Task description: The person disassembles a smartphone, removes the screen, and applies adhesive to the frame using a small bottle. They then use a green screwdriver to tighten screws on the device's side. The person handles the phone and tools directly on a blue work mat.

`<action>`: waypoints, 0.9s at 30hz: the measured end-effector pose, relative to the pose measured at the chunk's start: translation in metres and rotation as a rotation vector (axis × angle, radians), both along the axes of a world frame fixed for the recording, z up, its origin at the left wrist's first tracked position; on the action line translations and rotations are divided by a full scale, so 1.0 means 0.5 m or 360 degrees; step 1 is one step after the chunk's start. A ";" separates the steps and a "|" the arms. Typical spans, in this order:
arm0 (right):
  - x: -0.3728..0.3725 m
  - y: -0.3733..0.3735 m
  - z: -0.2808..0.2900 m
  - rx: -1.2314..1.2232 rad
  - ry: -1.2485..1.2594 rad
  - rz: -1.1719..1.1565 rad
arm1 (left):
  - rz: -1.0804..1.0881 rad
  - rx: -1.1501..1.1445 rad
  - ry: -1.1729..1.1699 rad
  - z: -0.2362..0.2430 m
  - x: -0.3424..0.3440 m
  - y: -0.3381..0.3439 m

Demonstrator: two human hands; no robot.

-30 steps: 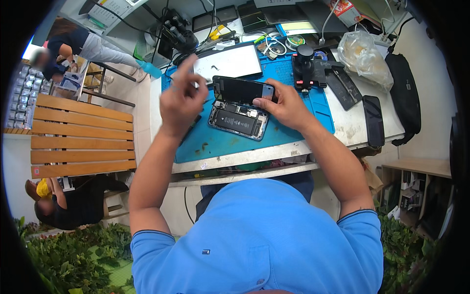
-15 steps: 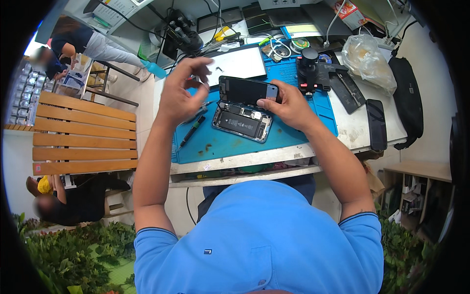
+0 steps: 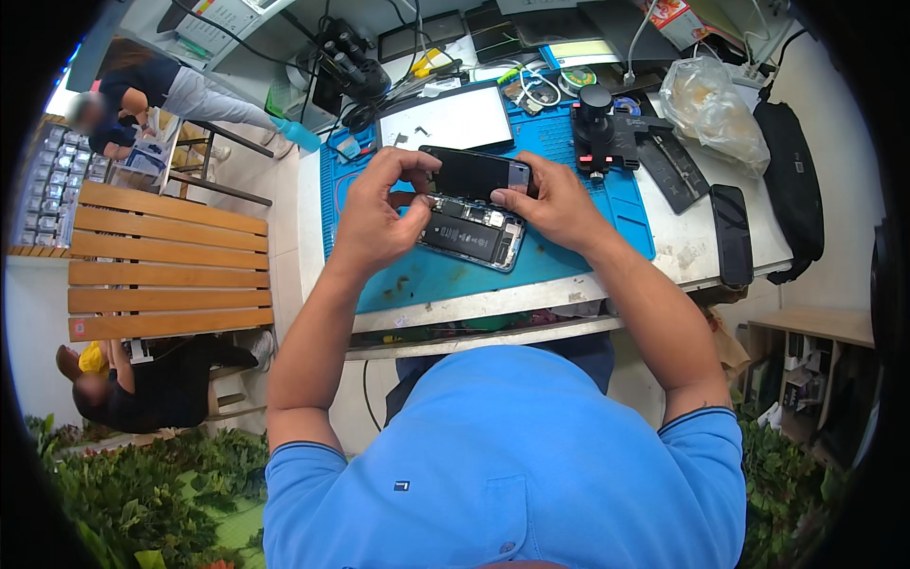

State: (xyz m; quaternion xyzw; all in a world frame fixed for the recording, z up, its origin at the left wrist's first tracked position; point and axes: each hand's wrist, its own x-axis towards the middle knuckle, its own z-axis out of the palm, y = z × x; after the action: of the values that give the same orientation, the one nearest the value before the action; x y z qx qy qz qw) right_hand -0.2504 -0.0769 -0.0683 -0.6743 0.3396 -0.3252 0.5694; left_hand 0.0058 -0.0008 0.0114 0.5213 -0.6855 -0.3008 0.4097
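An opened smartphone body with its battery and boards exposed lies on a blue work mat. Its black screen panel is lifted above the body, tilted toward me. My left hand pinches the panel's left end with thumb and fingers. My right hand grips the panel's right end, the heel of the hand resting by the phone body.
A white tablet-like panel lies behind the phone. A black stand-mounted device, a clear plastic bag, a dark phone and a black pouch sit to the right. Wooden bench and other people are at left.
My left hand was raised off the phone with fingers spread; it has come down and taken the left end of the screen panel. The right hand kept its hold.
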 end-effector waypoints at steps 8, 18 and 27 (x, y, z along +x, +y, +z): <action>0.001 -0.001 -0.003 -0.0157 0.0092 -0.0089 | 0.0111 0.0015 0.0361 -0.048 0.007 0.021; -0.002 0.011 0.013 -0.0228 0.0144 -0.0095 | 0.0047 0.0064 0.0097 -0.012 -0.002 0.025; -0.006 0.012 0.018 -0.0255 0.0255 -0.0093 | -0.0271 0.0008 -0.0777 0.046 -0.018 -0.016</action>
State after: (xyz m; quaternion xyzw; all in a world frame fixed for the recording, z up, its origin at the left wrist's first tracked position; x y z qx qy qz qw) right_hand -0.2534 -0.0711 -0.0591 -0.7313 0.3764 -0.3127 0.4750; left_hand -0.0031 -0.0088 0.0343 0.5200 -0.8047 -0.2012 0.2039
